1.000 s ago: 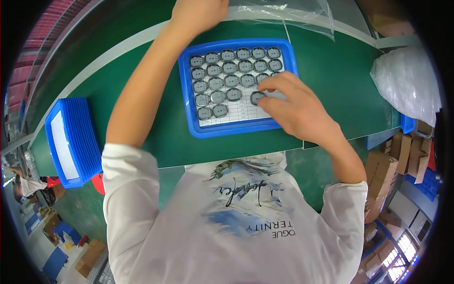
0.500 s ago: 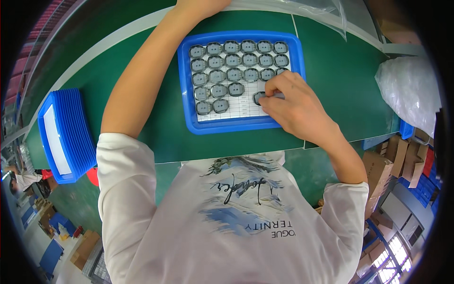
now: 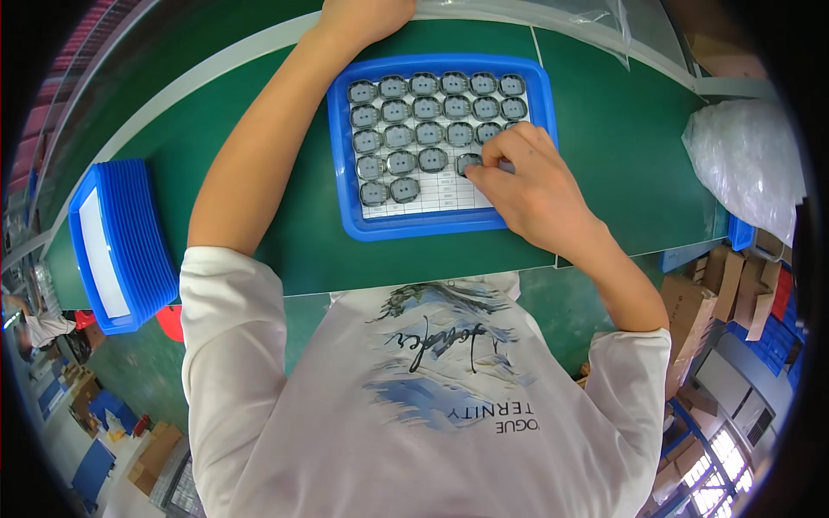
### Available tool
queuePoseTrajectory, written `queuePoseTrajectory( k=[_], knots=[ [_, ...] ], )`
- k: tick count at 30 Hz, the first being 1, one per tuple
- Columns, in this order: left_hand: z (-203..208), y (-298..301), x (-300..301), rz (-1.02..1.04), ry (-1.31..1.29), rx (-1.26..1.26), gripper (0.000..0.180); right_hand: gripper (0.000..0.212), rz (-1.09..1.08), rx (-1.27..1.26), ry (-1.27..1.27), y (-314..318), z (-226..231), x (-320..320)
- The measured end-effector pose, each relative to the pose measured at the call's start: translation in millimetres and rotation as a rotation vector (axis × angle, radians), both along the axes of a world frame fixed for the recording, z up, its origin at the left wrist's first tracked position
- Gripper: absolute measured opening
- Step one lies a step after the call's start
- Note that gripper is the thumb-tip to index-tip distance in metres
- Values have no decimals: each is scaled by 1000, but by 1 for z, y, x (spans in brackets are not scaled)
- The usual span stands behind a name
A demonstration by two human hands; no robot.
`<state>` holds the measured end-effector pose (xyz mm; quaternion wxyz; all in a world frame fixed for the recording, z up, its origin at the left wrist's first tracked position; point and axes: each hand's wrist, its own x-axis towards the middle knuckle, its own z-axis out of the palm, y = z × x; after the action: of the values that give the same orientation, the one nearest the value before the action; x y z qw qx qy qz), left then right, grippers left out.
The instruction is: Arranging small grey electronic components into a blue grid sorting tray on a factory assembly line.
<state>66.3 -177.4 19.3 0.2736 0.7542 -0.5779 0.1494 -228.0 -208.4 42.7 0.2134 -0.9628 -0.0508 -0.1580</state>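
Note:
A blue tray (image 3: 549,104) lies on the green table in front of me, lined with a white printed grid sheet (image 3: 442,198). Several small grey, rounded plastic parts (image 3: 424,84) stand on the sheet in rows; each has a dark rim and small dots on its face. Over the tray's right half, my right hand (image 3: 537,192) pinches one grey rounded plastic part (image 3: 467,162) in the fourth row, right of another part (image 3: 433,159). It hides some of the tray's right side. My left hand (image 3: 367,17) reaches past the tray's far left corner, its fingers cut off by the picture's upper edge.
A stack of blue trays (image 3: 129,246) stands at the table's left edge. Clear plastic sheeting (image 3: 579,19) lies along the far edge, and a bulging plastic bag (image 3: 744,168) sits at the right. Cardboard boxes (image 3: 691,315) are beyond the table at the lower right.
My right hand has moved the pinched part slightly away from me and to the left, up to the fourth row. My left hand has shifted slightly at the far edge.

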Motion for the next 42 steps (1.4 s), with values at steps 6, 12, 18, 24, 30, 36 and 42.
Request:
queuePoseTrajectory(
  k=[6, 12, 18, 24, 30, 36, 42],
  knots=[
    [3, 5, 5, -96, 63, -135, 11, 11, 5, 15, -17, -2, -1, 8],
    [29, 49, -12, -99, 129, -146, 25, 14, 1, 52, 25, -7, 8, 10],
    [35, 143, -25, -35, 304, -36, 27, 25, -103, 13, -114, -53, 37, 69],
    [7, 207, -23, 83, 215, 162, 29, 33, 262, -144, -126, -133, -15, 188],
    [4, 217, -33, 181, 272, 90, 31, 27, -170, 154, 88, -118, 24, 139],
    [47, 192, -78, -72, 390, 22, 34, 27, -432, 655, 67, -83, 27, -12],
    [33, 159, -129, -456, 366, 87, 35, 21, -548, 357, 27, -49, -11, -89]
  ],
)
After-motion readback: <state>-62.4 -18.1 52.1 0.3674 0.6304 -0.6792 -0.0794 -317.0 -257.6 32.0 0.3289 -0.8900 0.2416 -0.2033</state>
